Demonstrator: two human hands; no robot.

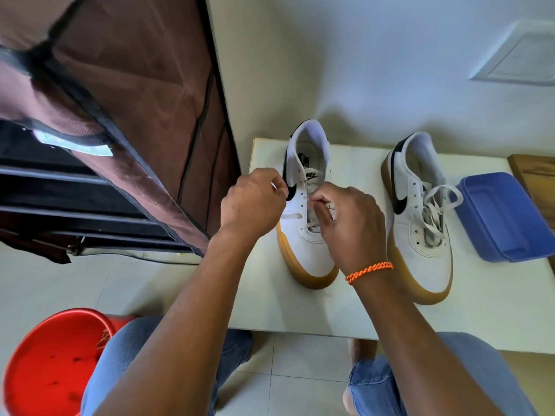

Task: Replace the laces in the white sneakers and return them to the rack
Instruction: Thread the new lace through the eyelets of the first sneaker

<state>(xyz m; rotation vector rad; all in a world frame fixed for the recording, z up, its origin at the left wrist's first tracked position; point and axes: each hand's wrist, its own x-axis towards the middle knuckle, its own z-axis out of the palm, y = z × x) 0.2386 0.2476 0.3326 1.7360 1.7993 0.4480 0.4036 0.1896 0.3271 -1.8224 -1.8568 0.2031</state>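
Both your arms reach fwd over the near edge of the tabletop [270, 310], wrists bent down over the left sneaker [306, 211]. Your left hand [252, 202] sits at the shoe's outer side, knuckles up, fingers curled in, thumb and forefinger pinching a bit of white lace [289, 217] by the black swoosh. Your right hand [345, 217] hovers over the tongue and eyelets, fingers curled, fingertips pinching lace at the middle of the eyelet rows; exact strand hidden under the fingers. An orange braided wristband [369, 271] sits on your right wrist.

The left sneaker stands near the tabletop's left edge, toe toward you, heel toward the far edge, only lower eyelets laced. Tongue label reads "NIKE"; insole also carries a Nike logo, small text unreadable. The right sneaker [420, 217] stands just beside it, toward the right, toe toward you, loosely laced w/ loops spilling to its right side.

A blue plastic box [504, 217] lies near the tabletop's right edge, just beside the right sneaker. Left of the table stands the shoe rack [75, 202], its brown fabric cover [135, 85] pulled up; a small tag on the cover, not readable. A red bucket [54, 364] sits on the floor by your left knee. Your jeans-clad knees are under the near edge.
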